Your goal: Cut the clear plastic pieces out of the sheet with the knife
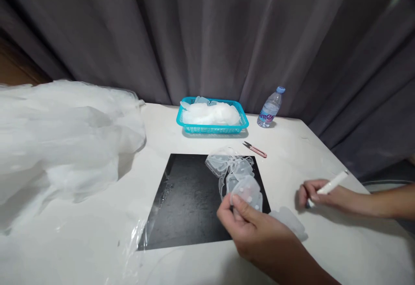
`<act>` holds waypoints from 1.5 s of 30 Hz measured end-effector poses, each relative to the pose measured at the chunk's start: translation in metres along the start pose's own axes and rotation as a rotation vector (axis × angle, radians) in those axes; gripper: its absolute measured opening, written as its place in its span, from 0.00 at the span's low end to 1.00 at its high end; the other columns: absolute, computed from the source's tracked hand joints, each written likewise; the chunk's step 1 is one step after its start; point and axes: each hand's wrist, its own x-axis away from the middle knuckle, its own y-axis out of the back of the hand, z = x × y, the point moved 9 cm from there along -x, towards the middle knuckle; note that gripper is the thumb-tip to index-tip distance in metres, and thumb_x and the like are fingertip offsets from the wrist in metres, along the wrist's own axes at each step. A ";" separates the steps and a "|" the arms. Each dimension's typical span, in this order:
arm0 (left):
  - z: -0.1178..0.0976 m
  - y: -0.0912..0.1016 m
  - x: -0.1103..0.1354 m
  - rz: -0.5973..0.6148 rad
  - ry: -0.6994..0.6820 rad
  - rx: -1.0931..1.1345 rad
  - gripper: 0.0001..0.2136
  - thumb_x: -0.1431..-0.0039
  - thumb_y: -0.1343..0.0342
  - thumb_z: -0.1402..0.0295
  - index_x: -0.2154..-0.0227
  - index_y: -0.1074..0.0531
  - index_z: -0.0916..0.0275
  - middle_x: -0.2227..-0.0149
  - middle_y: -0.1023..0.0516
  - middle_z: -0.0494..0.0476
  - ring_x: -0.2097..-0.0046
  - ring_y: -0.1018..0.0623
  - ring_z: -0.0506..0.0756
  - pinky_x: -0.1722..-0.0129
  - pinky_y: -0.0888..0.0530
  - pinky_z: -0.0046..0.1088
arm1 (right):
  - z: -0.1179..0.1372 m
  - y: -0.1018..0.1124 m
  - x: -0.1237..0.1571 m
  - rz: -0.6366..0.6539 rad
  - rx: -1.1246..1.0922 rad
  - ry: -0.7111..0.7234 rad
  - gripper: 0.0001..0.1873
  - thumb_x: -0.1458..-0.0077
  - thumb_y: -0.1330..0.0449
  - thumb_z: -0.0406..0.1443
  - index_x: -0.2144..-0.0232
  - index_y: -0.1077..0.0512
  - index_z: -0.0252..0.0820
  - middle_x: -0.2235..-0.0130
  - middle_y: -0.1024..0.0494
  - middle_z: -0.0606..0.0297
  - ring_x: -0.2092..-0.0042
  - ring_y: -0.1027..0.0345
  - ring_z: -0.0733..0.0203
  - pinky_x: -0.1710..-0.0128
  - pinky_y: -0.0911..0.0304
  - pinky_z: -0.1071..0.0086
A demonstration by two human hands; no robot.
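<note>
My left hand (pixel 249 224) pinches the near end of a string of sheer white fabric pieces (pixel 238 173) dotted with small white spots. The string lies across the right side of a black mat (pixel 186 203) on the white table. My right hand (pixel 319 195) rests on the table to the right of the mat, fingers closed round a white marker pen (pixel 331 185) whose tip points down towards the table. A further small sheer piece (pixel 291 221) lies on the table between my two hands.
A turquoise basket (pixel 212 128) filled with white fabric stands behind the mat. A water bottle (pixel 269 109) stands at its right, and pink-handled thread snips (pixel 256 149) lie in front. A large heap of white tulle (pixel 61 142) covers the table's left. Grey curtains hang behind.
</note>
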 end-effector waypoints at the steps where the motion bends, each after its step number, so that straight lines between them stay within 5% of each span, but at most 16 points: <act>1: -0.002 -0.003 0.003 0.016 0.016 0.003 0.13 0.31 0.52 0.53 0.60 0.26 0.53 0.69 0.15 0.56 0.70 0.16 0.61 0.77 0.26 0.31 | 0.015 0.007 -0.014 -0.097 -0.039 0.005 0.05 0.42 0.32 0.38 0.70 0.24 0.52 0.63 0.16 0.63 0.65 0.26 0.52 0.67 0.31 0.57; 3: -0.007 -0.012 0.010 0.078 0.029 0.020 0.13 0.33 0.52 0.52 0.62 0.26 0.51 0.71 0.15 0.53 0.72 0.17 0.60 0.79 0.27 0.30 | 0.044 0.007 -0.043 -0.153 -0.087 -0.039 0.14 0.41 0.32 0.43 0.75 0.29 0.48 0.59 0.16 0.61 0.60 0.26 0.52 0.61 0.32 0.56; 7: -0.013 -0.027 0.020 0.186 0.008 0.020 0.13 0.33 0.54 0.54 0.64 0.26 0.51 0.72 0.16 0.52 0.75 0.18 0.58 0.79 0.28 0.29 | 0.091 -0.022 -0.091 0.064 -0.008 -0.095 0.20 0.42 0.31 0.46 0.75 0.33 0.44 0.55 0.16 0.53 0.54 0.26 0.49 0.52 0.38 0.54; 10: -0.012 -0.034 0.023 0.240 -0.011 0.012 0.13 0.33 0.54 0.54 0.65 0.27 0.50 0.73 0.16 0.52 0.75 0.18 0.59 0.80 0.28 0.28 | 0.104 -0.033 -0.104 0.111 0.026 -0.058 0.20 0.40 0.32 0.46 0.74 0.34 0.45 0.55 0.15 0.52 0.52 0.26 0.49 0.50 0.40 0.54; 33: -0.021 -0.027 0.032 0.216 0.064 -0.045 0.12 0.29 0.53 0.59 0.59 0.26 0.52 0.66 0.14 0.54 0.67 0.16 0.61 0.72 0.27 0.32 | 0.088 -0.020 -0.095 0.036 0.086 -0.071 0.21 0.41 0.31 0.47 0.75 0.35 0.44 0.59 0.17 0.57 0.56 0.29 0.54 0.56 0.40 0.60; 45: -0.018 -0.033 0.034 0.214 0.038 -0.059 0.14 0.29 0.55 0.58 0.58 0.24 0.52 0.66 0.14 0.56 0.67 0.16 0.64 0.71 0.27 0.34 | 0.084 -0.021 -0.096 0.069 0.025 -0.023 0.14 0.38 0.34 0.40 0.74 0.31 0.47 0.59 0.17 0.59 0.59 0.27 0.54 0.59 0.30 0.58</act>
